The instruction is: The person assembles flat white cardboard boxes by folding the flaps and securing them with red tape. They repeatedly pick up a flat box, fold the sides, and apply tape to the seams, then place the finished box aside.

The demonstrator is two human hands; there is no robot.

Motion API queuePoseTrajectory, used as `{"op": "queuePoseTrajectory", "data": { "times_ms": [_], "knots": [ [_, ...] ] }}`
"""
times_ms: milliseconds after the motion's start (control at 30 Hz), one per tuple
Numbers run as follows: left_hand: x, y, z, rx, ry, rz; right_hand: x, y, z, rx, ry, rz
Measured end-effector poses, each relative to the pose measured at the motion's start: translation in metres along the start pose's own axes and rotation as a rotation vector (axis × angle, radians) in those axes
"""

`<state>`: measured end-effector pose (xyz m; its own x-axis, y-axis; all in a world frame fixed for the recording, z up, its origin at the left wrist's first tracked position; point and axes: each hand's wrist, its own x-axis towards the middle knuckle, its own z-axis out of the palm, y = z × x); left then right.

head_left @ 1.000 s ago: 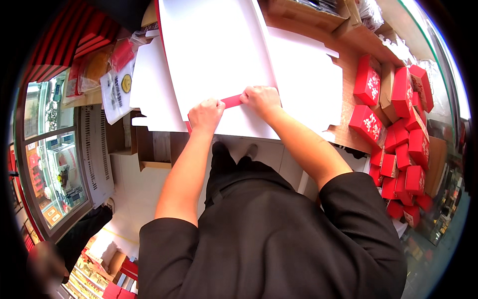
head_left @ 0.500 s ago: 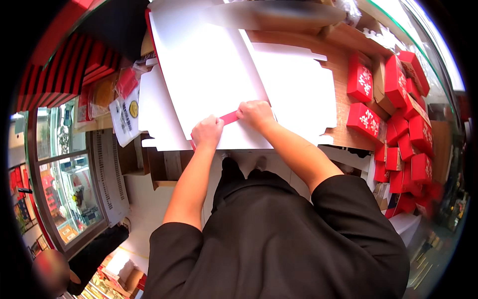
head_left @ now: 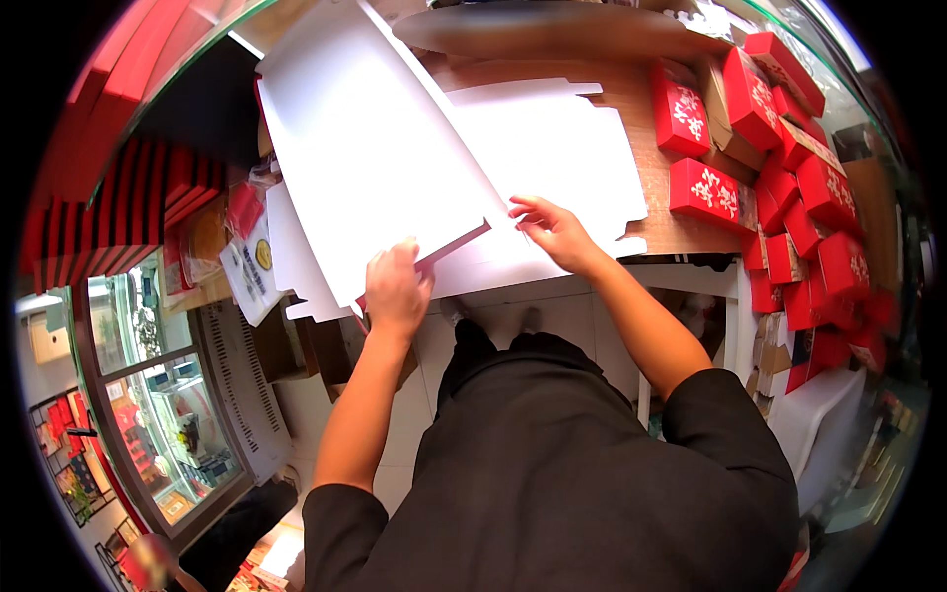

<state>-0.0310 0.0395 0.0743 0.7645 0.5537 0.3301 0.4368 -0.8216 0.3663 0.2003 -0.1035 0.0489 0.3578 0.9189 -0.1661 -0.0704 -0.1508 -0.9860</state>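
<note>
In front of me lies a large cardboard box (head_left: pixel 365 148), white inside and red outside, its long sides partly folded up. The fingers of my left hand (head_left: pixel 398 289) close over its near edge, at the lower left. Close to the near right corner is my right hand (head_left: pixel 557 235), fingers apart and holding nothing I can see; whether a fingertip touches the box cannot be told. Under the box a flat white cardboard sheet (head_left: pixel 562 148) with notched flaps spreads over the wooden table (head_left: pixel 671 237).
Red boxes with white print (head_left: pixel 705 192) are heaped along the right. To the left are a white printed packet (head_left: pixel 249 271) and a stack of red and black boxes (head_left: pixel 109 217). A long blurred brown object (head_left: pixel 552 30) lies at the back. Another person (head_left: pixel 237 533) is at lower left.
My right hand has come off the box's near edge and opened, moving right. The box has turned and shifted left in view. My left hand stays at its near left edge.
</note>
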Motion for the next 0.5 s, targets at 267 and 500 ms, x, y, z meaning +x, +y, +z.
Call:
{"op": "queuePoseTrajectory", "data": {
  "times_ms": [267, 500],
  "knots": [
    [-0.011, 0.013, -0.090, 0.005, 0.189, 0.146, -0.004, -0.097, 0.032, -0.305, -0.153, -0.692],
    [-0.036, 0.003, -0.105, -0.044, 0.271, 0.056, 0.009, -0.085, 0.044, -0.162, -0.347, -0.539]
  ]
}}
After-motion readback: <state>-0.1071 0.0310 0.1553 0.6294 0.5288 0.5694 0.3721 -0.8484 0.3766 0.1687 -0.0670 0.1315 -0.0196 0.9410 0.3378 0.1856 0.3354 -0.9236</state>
